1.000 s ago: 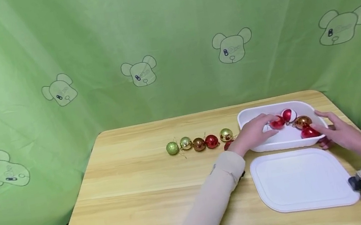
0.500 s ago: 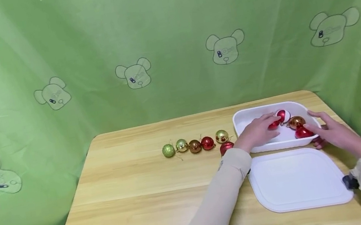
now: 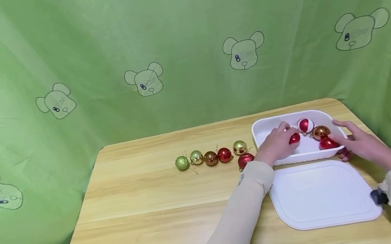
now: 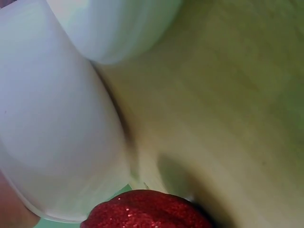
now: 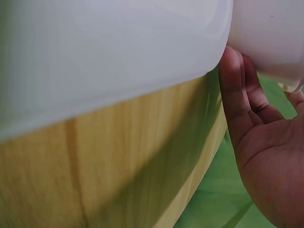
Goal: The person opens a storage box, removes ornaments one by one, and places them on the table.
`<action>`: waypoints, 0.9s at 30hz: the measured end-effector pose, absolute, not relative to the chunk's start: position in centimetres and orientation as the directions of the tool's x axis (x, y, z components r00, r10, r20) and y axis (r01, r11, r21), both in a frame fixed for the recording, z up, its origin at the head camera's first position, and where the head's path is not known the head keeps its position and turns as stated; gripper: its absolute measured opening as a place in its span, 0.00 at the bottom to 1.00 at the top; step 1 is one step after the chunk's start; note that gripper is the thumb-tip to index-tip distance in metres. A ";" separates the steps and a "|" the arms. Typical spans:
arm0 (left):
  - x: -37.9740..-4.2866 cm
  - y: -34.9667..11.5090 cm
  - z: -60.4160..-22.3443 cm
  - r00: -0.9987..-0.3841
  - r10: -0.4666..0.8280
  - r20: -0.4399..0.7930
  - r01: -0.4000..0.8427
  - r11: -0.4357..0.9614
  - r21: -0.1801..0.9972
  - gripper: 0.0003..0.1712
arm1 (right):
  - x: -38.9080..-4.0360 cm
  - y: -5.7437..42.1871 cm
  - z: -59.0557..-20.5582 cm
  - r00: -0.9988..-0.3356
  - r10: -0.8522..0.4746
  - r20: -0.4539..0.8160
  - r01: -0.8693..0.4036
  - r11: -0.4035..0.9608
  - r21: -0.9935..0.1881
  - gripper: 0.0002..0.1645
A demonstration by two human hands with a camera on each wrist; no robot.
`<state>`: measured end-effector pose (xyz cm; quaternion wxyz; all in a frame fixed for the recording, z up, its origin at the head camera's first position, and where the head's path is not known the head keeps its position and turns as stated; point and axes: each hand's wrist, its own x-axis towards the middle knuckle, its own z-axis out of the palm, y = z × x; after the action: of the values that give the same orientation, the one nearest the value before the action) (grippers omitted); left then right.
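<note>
In the head view a white plastic box stands at the table's right end. My left hand reaches over its near left side and grips a shiny red Christmas ball, partly hidden by the fingers. My right hand holds the box's right side, thumb over the rim and fingers on the outer wall; in the right wrist view its fingers touch that wall. Further right inside the box lie a red-and-white ball, a copper ball and another red one.
A white lid lies flat in front of the box. Left of the box runs a row of balls: green glitter, gold, brown, red, another gold and red glitter. Green cloth hangs behind the table.
My left hand has drawn back slightly to the left within the box, bringing the red ball away from the red-and-white one. The right hand stays on the box. The head view has shifted a little.
</note>
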<state>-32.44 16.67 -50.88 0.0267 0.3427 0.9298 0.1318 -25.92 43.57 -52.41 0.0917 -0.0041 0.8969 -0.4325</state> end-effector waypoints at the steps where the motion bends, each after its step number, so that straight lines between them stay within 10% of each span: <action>1: -32.4 16.6 -50.9 -0.771 0.636 0.039 0.619 0.734 0.279 0.23 | -25.9 43.5 -52.4 -0.983 -0.086 -0.161 0.073 0.625 -0.777 0.50; 27: -32.6 16.2 -50.4 -0.725 0.673 0.147 0.670 0.640 0.375 0.19 | -26.0 43.6 -52.5 -0.983 -0.090 -0.157 0.066 0.630 -0.774 0.50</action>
<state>-32.64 16.16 -50.41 0.0030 0.3706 0.9057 0.2060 -26.00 43.64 -52.48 0.0906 -0.0066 0.8983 -0.4299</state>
